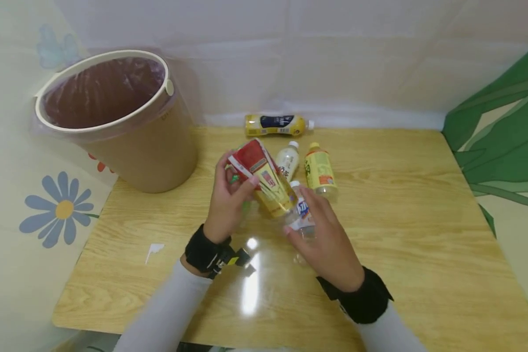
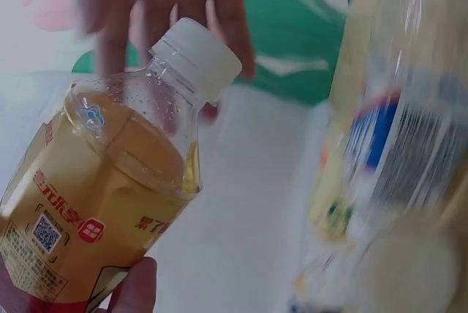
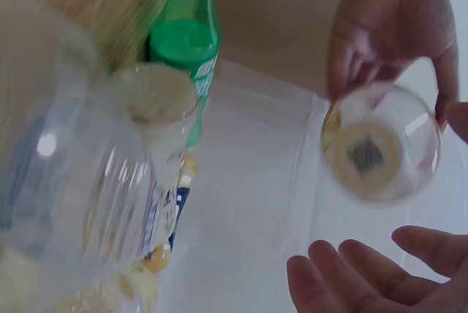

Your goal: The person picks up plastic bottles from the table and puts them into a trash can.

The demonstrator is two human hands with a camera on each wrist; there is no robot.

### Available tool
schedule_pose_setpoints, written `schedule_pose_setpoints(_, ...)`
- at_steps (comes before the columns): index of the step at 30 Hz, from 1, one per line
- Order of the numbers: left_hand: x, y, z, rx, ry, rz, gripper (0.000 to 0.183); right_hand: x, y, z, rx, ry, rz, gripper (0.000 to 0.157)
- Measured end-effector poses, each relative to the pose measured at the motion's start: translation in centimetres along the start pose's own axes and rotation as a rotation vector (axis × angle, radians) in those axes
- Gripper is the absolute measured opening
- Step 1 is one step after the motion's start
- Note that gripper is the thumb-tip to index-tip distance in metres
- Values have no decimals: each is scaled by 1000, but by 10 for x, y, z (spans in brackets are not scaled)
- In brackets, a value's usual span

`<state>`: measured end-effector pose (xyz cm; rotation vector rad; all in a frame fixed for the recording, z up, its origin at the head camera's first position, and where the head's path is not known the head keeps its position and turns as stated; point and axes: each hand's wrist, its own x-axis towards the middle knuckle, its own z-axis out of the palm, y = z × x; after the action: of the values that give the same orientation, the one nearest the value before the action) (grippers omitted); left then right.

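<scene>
My left hand (image 1: 229, 198) grips a tea bottle (image 1: 268, 183) with a red and gold label, raised over the table and tilted. In the left wrist view its white cap (image 2: 197, 57) points toward my right hand (image 1: 327, 237), and a little amber liquid shows inside. The fingers of my right hand (image 3: 365, 280) are extended and spread near the capped end, apart from the bottle in the right wrist view. Beneath the right hand stands a clear bottle (image 1: 305, 220) with a blue, red and white label, partly covered by that hand.
A milk tea bottle (image 1: 289, 159) and a yellow-labelled bottle (image 1: 320, 171) stand behind. Another yellow bottle (image 1: 275, 125) lies by the back wall. A green bottle (image 3: 190, 42) is mostly hidden by my left hand. A lined bin (image 1: 149, 146) stands left; a white scrap (image 1: 156, 248) lies nearby.
</scene>
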<state>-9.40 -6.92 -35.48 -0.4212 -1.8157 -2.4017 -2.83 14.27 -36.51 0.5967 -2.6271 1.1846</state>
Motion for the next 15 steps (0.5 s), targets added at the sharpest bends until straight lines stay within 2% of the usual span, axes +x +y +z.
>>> schedule_pose_setpoints(3,14,24,-15,47,25,124,71,-1,9,-5,-6,18,28,77)
schedule_pose_setpoints(8,33,76,-44,101,83,326,73,-4,30,-2,-54,4,51,73)
schedule_pose_setpoints(13,39,134,-71,81,219,458,78,-7,47,8,-106,-40,90,74)
schedule_pose_setpoints(15,45,157,-83,103,266,517,83,-8,50,11,-121,-55,101,75)
